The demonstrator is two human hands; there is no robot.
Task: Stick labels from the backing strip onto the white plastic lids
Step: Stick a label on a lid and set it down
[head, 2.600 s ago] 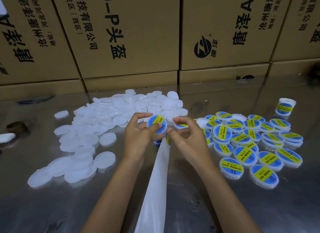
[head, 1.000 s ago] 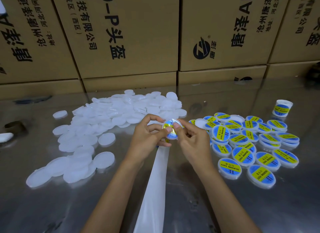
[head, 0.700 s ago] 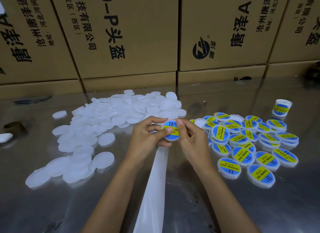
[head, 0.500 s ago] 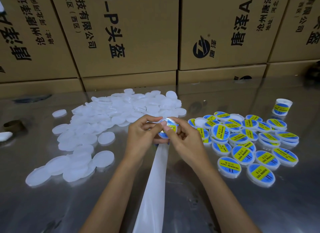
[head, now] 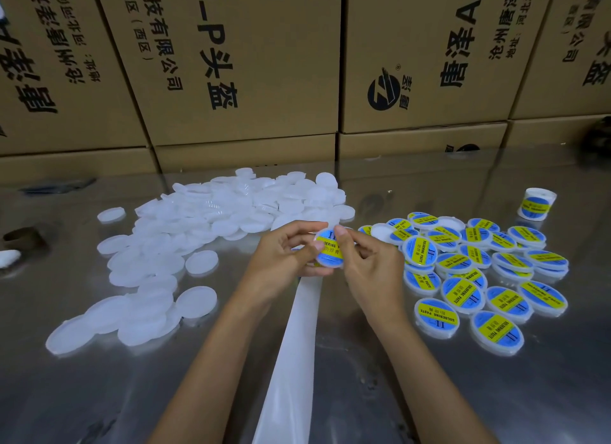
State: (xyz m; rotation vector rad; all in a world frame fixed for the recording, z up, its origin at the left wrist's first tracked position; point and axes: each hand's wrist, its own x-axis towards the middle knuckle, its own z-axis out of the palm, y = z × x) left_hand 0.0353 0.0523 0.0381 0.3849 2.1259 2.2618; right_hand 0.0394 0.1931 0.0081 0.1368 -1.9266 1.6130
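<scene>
Both hands hold one white lid with a blue and yellow label (head: 329, 250) above the middle of the steel table. My left hand (head: 284, 257) grips its left edge, thumb on the label face. My right hand (head: 367, 262) pinches its right side, thumb pressing on the label. The white backing strip (head: 294, 351) runs from under my hands down to the bottom edge of the view. A heap of plain white lids (head: 211, 219) lies to the left. Several labelled lids (head: 469, 271) lie to the right.
Stacked cardboard boxes (head: 251, 63) wall off the back of the steel table (head: 413, 394). A small white tub with a label (head: 537, 204) stands at the far right. A brown tape roll (head: 23, 237) and a white object (head: 8, 257) sit at the left edge.
The lid has turned in my hands so its label faces up towards me, and my right thumb now presses on the label. Both hands stay in the same place above the strip.
</scene>
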